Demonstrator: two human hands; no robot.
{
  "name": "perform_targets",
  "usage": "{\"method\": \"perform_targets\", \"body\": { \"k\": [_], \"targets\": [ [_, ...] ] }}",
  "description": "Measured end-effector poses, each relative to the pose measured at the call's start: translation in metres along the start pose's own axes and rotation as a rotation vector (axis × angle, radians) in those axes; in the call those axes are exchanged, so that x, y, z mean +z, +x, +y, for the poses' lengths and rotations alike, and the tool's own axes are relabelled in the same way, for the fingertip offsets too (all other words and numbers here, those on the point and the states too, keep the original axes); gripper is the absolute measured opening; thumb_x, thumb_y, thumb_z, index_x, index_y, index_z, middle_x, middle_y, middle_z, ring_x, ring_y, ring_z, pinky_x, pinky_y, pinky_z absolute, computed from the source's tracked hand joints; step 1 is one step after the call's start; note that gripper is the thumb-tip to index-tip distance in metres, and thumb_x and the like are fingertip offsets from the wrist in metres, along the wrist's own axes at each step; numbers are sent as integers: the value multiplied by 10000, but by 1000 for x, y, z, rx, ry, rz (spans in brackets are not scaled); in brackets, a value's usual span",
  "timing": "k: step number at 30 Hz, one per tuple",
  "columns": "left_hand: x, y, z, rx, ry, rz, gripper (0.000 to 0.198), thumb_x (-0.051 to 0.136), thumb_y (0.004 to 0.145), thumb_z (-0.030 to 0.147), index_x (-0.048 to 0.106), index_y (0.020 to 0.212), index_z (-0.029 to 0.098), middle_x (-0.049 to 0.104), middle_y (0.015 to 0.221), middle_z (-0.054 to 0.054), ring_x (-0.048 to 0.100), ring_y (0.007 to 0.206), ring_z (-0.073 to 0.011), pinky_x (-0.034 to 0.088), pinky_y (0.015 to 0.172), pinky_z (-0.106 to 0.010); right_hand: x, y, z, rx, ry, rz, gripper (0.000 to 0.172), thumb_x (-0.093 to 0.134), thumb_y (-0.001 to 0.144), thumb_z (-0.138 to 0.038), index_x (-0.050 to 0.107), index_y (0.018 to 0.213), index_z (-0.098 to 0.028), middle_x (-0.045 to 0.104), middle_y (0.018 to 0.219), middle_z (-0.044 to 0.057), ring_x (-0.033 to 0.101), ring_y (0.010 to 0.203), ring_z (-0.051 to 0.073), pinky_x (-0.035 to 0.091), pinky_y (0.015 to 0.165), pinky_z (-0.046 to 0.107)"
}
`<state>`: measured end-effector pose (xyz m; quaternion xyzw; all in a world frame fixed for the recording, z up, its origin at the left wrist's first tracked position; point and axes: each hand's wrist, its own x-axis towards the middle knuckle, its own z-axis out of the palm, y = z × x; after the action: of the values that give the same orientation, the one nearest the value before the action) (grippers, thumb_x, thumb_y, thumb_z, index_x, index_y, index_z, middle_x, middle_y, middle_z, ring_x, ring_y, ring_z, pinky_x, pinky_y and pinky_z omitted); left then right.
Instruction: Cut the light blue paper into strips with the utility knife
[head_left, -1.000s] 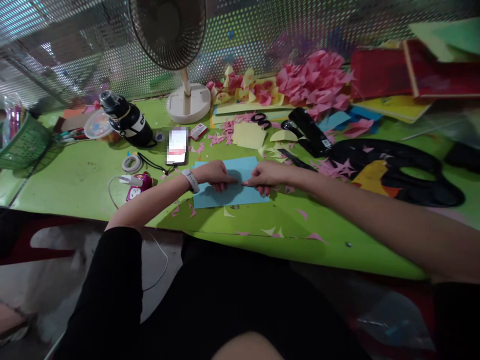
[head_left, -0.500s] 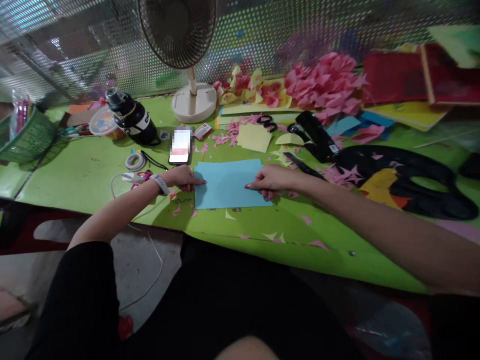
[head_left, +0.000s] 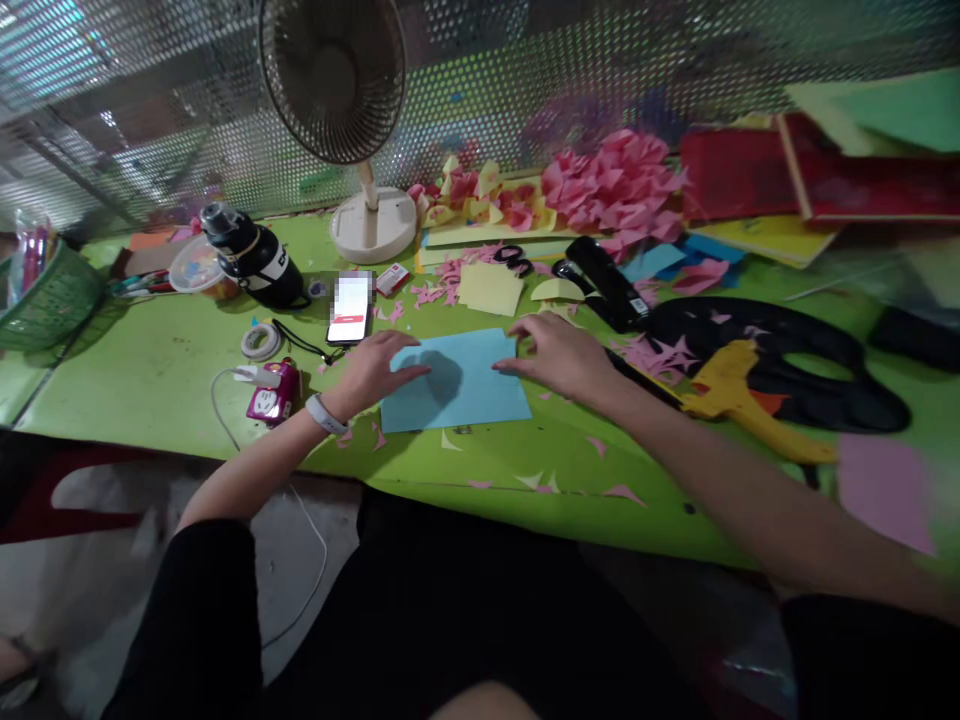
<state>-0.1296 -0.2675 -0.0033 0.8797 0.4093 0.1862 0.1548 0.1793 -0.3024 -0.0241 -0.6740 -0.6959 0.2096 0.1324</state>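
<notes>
A light blue sheet of paper (head_left: 457, 395) lies on the green table in front of me. At its upper left edge, my left hand (head_left: 375, 375) has thumb and fingers apart, and its shadow falls on the sheet. Over the sheet's right edge, my right hand (head_left: 559, 358) is curved, with a gap between thumb and forefinger. Neither hand grips the paper; whether fingertips touch it I cannot tell. Small pink and yellow scraps lie around the sheet. Behind it sits a stack of pale yellow paper squares (head_left: 491, 288).
Left are a purple power adapter (head_left: 274, 392), a tape roll (head_left: 261, 341), a phone (head_left: 350, 308), and a black bottle (head_left: 259, 262). A fan (head_left: 373, 225) stands behind. Rightward are scissors (head_left: 513, 258), a black stapler (head_left: 607, 285), a yellow glue gun (head_left: 731, 390), and pink paper pieces (head_left: 615, 185).
Both hands have let go of the blue sheet's sides and their fingers have spread. The sheet lies slightly turned. My view has shifted, showing more of the glue gun and the adapter.
</notes>
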Motion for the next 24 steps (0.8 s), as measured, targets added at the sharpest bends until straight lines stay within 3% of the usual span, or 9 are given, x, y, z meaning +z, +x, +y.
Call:
{"method": "perform_targets", "body": {
  "k": [3,6,8,11,13,16,21,24],
  "targets": [
    [31,19,1,165,38,-29,656,824,903,518,608,1438,206,628,1519,-172,600,1416,-330,493,1180,-517,4,11,11,-20,28,24,516,816,850,-512,688,1218,-174,710,1303,182,704,1000,314,505,769,392],
    [53,31,-9,205,60,-68,853,858,859,549,499,1549,197,536,1604,-208,502,1512,-363,420,1250,-556,10,19,17,-42,120,-11,301,803,869,-423,697,1034,-195,749,1084,115,682,941,267,478,772,354],
    [60,34,-14,200,53,-63,916,852,854,578,451,1583,195,528,1603,-221,490,1523,-363,414,1258,-547,13,20,19,-77,146,33,199,776,889,-385,677,930,-218,737,1012,86,666,916,249,465,764,341],
    [61,33,-16,220,38,-48,944,846,860,577,412,1603,190,522,1605,-221,488,1523,-356,388,1278,-552,15,16,21,-176,117,143,156,729,921,-365,662,882,-229,723,1060,105,656,973,272,466,777,355],
    [58,33,-14,239,36,-36,889,847,880,514,426,1592,189,557,1574,-205,521,1490,-352,379,1281,-570,14,12,21,-232,107,160,127,691,952,-350,666,912,-232,729,1075,115,661,987,283,476,789,365],
    [54,34,-13,244,22,5,630,788,946,388,546,1499,209,676,1417,-161,630,1346,-323,488,1194,-554,12,5,17,-279,90,139,142,621,1013,-348,684,968,-229,752,1018,121,683,966,289,494,840,387],
    [53,40,-17,296,6,144,175,662,1037,315,723,1165,212,777,1011,-65,738,1002,-235,523,1155,-566,3,-1,6,-312,70,153,268,521,1073,-376,737,1088,-218,779,1111,152,699,1091,320,501,1009,463],
    [50,38,-18,392,24,154,175,608,1075,307,732,1001,208,769,906,-32,740,877,-182,530,1162,-532,-17,-11,10,-271,58,198,338,501,1079,-427,720,1257,-241,751,1270,138,672,1206,327,511,1051,478]
  ]
}}
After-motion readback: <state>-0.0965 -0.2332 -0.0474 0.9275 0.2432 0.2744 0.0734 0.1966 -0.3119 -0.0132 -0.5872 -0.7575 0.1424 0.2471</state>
